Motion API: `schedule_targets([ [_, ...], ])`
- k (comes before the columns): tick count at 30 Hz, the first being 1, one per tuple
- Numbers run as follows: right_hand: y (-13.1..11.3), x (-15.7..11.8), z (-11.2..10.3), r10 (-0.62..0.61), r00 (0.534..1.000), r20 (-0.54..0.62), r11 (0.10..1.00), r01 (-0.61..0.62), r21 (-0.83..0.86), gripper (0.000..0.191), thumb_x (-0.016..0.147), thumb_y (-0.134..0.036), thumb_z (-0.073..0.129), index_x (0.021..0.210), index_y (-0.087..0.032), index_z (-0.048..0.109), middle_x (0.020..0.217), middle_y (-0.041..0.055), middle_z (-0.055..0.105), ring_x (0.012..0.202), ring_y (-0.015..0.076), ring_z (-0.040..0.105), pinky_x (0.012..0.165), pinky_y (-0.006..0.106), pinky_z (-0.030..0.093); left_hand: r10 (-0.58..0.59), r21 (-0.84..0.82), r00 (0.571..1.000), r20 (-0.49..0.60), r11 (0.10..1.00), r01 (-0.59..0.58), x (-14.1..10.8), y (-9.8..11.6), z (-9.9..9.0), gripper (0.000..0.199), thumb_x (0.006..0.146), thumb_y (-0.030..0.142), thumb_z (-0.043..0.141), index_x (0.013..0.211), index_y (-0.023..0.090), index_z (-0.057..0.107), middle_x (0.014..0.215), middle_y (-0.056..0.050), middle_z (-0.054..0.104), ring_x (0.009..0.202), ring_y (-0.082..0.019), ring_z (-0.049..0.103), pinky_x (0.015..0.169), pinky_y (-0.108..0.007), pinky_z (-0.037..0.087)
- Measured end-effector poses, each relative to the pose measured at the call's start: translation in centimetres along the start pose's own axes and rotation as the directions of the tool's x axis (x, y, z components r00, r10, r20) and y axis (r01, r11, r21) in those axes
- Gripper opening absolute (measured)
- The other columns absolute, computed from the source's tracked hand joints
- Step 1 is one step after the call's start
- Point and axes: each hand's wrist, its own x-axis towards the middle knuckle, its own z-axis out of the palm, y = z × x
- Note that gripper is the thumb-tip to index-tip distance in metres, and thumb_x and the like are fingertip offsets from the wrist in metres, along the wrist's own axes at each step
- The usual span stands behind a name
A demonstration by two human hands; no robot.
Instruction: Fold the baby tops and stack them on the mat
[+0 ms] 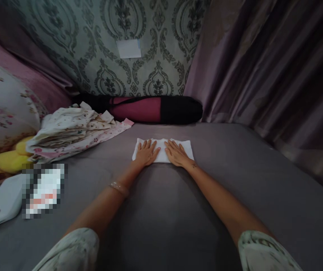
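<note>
A white folded cloth (pixel 161 156) lies flat on the grey sheet (pixel 161 210), wider than it is deep. My left hand (pixel 146 152) rests palm down on its left part, fingers stretched out and pointing away from me. On the right part lies my right hand (pixel 176 152), also flat with its fingers extended. A strip of the cloth shows between the two hands, and its corners stick out on either side. The palms hide the rest of it. Neither hand grips anything.
A pile of folded printed fabric (pixel 73 128) sits at the left, near a yellow plush thing (pixel 5 161). A white device (pixel 5 197) and a blurred-out screen (pixel 45 192) lie front left. A black and maroon roll (pixel 135 109) lies along the wall; a curtain (pixel 251 67) hangs right.
</note>
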Motion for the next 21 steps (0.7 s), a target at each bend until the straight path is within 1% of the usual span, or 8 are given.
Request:
schedule_targets([
  [3,0.8,-0.4,0.1,0.063,0.996,-0.056,0.997,-0.066,-0.042,0.060,0.099,-0.041,0.019,0.151,-0.013,0.026,0.158,0.0107,0.020,0.145,0.0274,0.017,0.116,0.050,0.010,-0.073,-0.014,0.997,0.000,0.997,0.073,0.1,0.1,0.0,0.068,0.096,0.058,0.017,0.149,0.018,0.032,0.154,-0.015,0.032,0.143,-0.034,0.024,0.114,-0.056,0.016],
  [7,1.0,-0.4,0.9,0.075,0.991,-0.110,0.993,-0.084,-0.081,0.058,0.099,-0.042,0.022,0.150,-0.015,0.029,0.157,0.0100,0.026,0.144,0.0283,0.021,0.116,0.050,0.010,-0.080,-0.049,0.997,-0.002,0.996,0.080,0.3,0.2,0.2,0.067,0.095,0.058,0.021,0.148,0.020,0.033,0.154,-0.015,0.032,0.143,-0.035,0.023,0.113,-0.057,0.016],
  [11,0.9,-0.1,0.9,0.091,0.991,-0.095,0.993,-0.098,-0.073,0.058,0.099,-0.043,0.023,0.150,-0.016,0.031,0.157,0.0093,0.026,0.144,0.0283,0.021,0.116,0.051,0.010,-0.077,-0.070,0.994,0.078,0.994,0.083,0.6,-0.2,-0.5,0.067,0.095,0.059,0.021,0.148,0.021,0.033,0.155,-0.014,0.030,0.144,-0.034,0.023,0.113,-0.057,0.018],
  [13,1.1,0.0,0.4,0.099,0.993,-0.063,0.994,-0.102,-0.042,0.058,0.099,-0.043,0.021,0.150,-0.016,0.030,0.156,0.0098,0.027,0.143,0.0273,0.022,0.116,0.051,0.012,-0.061,-0.053,0.993,0.099,0.996,0.066,0.5,-0.7,-1.2,0.065,0.095,0.057,0.021,0.148,0.019,0.033,0.155,-0.014,0.029,0.144,-0.032,0.023,0.114,-0.055,0.018],
  [14,1.3,-0.1,0.1,0.103,0.992,-0.072,0.994,-0.106,-0.037,0.058,0.100,-0.043,0.019,0.150,-0.015,0.030,0.156,0.0109,0.027,0.143,0.0267,0.023,0.116,0.051,0.012,-0.053,-0.035,0.996,0.078,0.998,0.056,0.3,-1.0,-1.6,0.065,0.096,0.055,0.021,0.147,0.018,0.033,0.155,-0.015,0.030,0.144,-0.031,0.023,0.114,-0.055,0.017],
  [17,2.2,-0.6,-0.5,0.124,0.976,-0.177,0.987,-0.139,-0.079,0.060,0.100,-0.040,0.018,0.148,-0.007,0.032,0.154,0.0166,0.030,0.143,0.0265,0.023,0.117,0.049,0.007,-0.028,0.028,0.999,-0.036,0.999,0.029,-0.6,-2.4,-2.2,0.063,0.097,0.051,0.020,0.145,0.014,0.036,0.154,-0.016,0.030,0.145,-0.030,0.021,0.116,-0.055,0.010],
  [18,2.5,-0.8,-0.4,0.134,0.970,-0.202,0.983,-0.156,-0.101,0.061,0.099,-0.040,0.020,0.147,-0.004,0.033,0.153,0.0185,0.030,0.143,0.0274,0.022,0.117,0.049,0.006,-0.024,0.034,0.999,-0.045,0.999,0.026,-0.9,-2.9,-2.1,0.063,0.097,0.051,0.019,0.145,0.013,0.037,0.154,-0.016,0.030,0.145,-0.030,0.020,0.116,-0.054,0.009],
  [21,3.5,-1.4,0.1,0.177,0.968,-0.177,0.974,-0.199,-0.112,0.063,0.099,-0.040,0.022,0.145,0.001,0.034,0.153,0.0203,0.031,0.143,0.0290,0.023,0.117,0.046,0.010,-0.072,-0.016,0.997,0.020,0.997,0.072,-1.5,-4.1,-1.3,0.067,0.096,0.052,0.019,0.147,0.010,0.032,0.155,-0.018,0.026,0.145,-0.029,0.021,0.117,-0.050,0.014],
])
